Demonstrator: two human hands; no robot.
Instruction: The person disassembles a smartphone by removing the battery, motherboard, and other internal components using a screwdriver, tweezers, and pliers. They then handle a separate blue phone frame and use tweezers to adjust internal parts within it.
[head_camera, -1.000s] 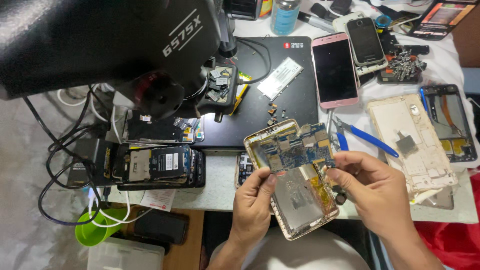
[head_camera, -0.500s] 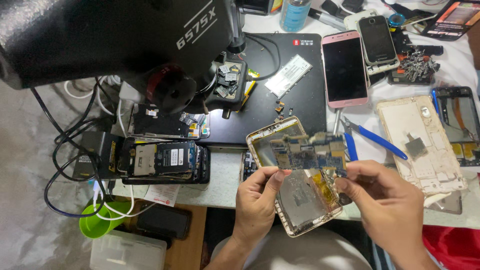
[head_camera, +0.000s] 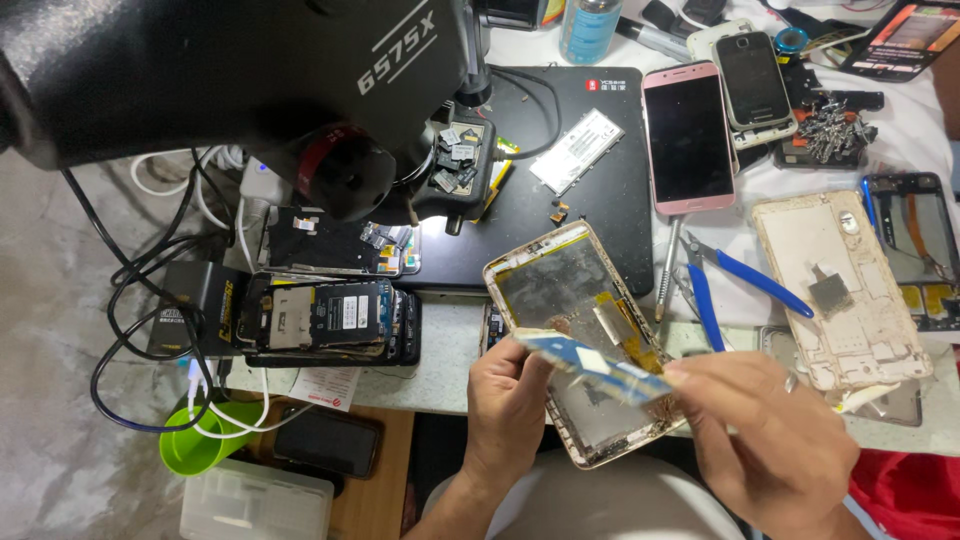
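Your left hand (head_camera: 510, 400) and right hand (head_camera: 775, 440) both hold the blue circuit board (head_camera: 600, 368): the fingers of each hand pinch one end of it, so the board hangs flat and a little tilted between them. It sits just above the opened phone shell (head_camera: 575, 300), which lies with its inside facing up, one end on the bench (head_camera: 450, 350) and the other end over the bench edge toward your lap. I think you hold the board by its ends to keep your fingers off the small parts on its face.

At 12 o'clock from the shell lies the black mat (head_camera: 590, 210), with a pink phone (head_camera: 688, 135) at 1 o'clock. At 3 o'clock are the blue-handled pliers (head_camera: 740, 280), and further that way a gold back cover (head_camera: 835, 290). At 9 o'clock is a stack of opened phones (head_camera: 330, 320). The big black microscope (head_camera: 220, 80) hangs over the 10 o'clock side.

The bench is crowded on every side. The open room is only toward you, at 6 o'clock, past the bench edge, above your lap.
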